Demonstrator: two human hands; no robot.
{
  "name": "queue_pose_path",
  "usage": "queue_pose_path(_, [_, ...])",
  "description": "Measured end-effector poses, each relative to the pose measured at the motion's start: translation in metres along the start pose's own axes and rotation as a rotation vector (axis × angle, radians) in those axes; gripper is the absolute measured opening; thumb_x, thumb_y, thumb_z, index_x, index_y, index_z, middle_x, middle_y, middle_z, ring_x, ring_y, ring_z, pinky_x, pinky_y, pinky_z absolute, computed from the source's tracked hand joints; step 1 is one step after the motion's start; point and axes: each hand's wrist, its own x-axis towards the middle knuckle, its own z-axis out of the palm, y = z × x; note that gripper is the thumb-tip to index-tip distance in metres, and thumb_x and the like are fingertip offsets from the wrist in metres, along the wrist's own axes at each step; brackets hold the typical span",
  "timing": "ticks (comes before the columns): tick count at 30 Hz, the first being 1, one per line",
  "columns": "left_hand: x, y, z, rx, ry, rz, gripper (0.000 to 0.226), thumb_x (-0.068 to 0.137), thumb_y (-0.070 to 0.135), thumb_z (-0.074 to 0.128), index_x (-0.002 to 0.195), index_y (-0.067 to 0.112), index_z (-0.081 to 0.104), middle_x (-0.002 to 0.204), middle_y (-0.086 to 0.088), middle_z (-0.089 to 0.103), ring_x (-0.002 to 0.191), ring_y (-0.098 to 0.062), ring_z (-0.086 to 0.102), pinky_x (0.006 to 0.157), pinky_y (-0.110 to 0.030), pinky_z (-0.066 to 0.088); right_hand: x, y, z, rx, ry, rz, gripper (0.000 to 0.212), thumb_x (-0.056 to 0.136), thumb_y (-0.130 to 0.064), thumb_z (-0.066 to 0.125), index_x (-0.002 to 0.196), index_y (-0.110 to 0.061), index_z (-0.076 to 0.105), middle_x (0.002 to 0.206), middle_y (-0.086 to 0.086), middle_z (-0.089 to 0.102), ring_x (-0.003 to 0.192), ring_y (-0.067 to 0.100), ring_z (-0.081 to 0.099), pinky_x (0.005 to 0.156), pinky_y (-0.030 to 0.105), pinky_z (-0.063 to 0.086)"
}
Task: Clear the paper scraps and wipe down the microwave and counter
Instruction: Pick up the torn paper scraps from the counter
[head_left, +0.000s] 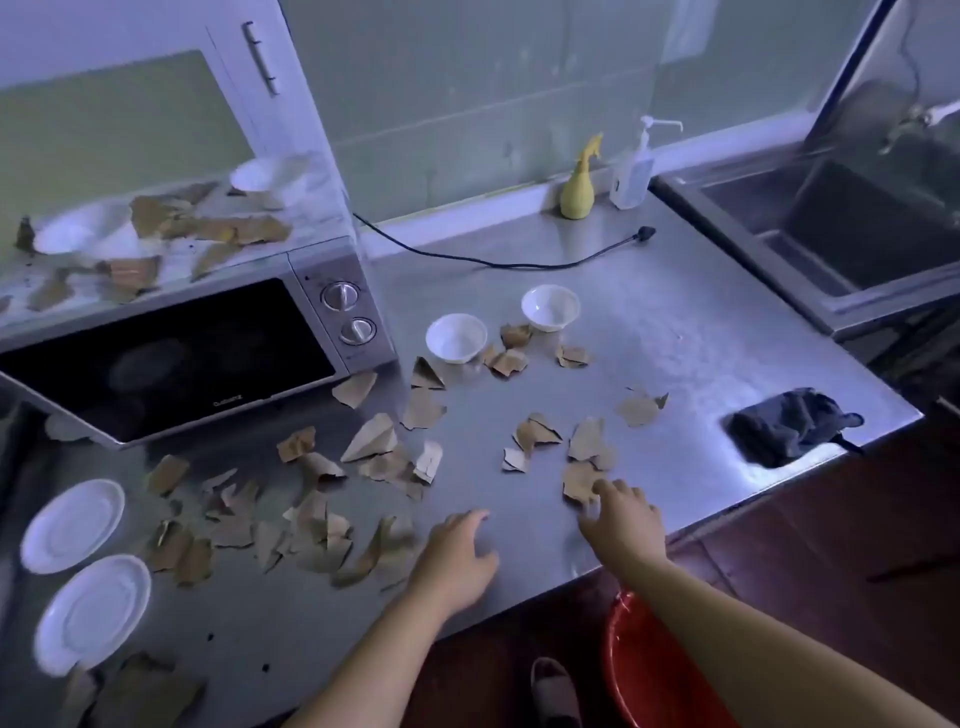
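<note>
L hand (457, 556) & R hand (621, 525) fingers loose, R touching scrap (577, 482); bowls (456, 338), plates (72, 525), cloth (789, 423) round about on counter (675, 332).

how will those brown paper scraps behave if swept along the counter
Probably light: the paper scraps are thin torn pieces, so they should slide easily on the smooth steel counter. Several are curled or creased, so some may flip or snag rather than glide.
</note>
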Motion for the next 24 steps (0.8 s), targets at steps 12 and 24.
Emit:
queue_pose_path(12, [0.030, 0.001, 0.017, -0.050, 0.087, -0.135, 0.053, 0.091, 0.019, 0.062, 0.141, 0.022, 0.049, 0.143, 0.001, 0.042, 0.137, -0.013, 0.040, 0.108, -0.015, 0.024, 0.058, 0.015, 0.007, -0.230, 0.031, -0.226, 0.029, 0.093, -0.027, 0.052, 0.117, -0.026, 0.068, 0.122, -0.002, 0.066, 0.114, 0.027, 0.054, 0.093, 0.042, 0.035])
queue_pose_path(24, [0.061, 0.010, 0.018, -0.101, 0.068, -0.206, 0.037, 0.090, 0.020, 0.061, 0.126, 0.026, 0.061, 0.129, 0.006, 0.058, 0.116, -0.013, 0.057, 0.094, -0.022, 0.042, 0.054, 0.018, 0.011, 0.043, -0.022, -0.228, 0.026, 0.097, -0.027, 0.053, 0.111, -0.030, 0.074, 0.109, -0.004, 0.071, 0.105, 0.025, 0.059, 0.083, 0.033, 0.032])
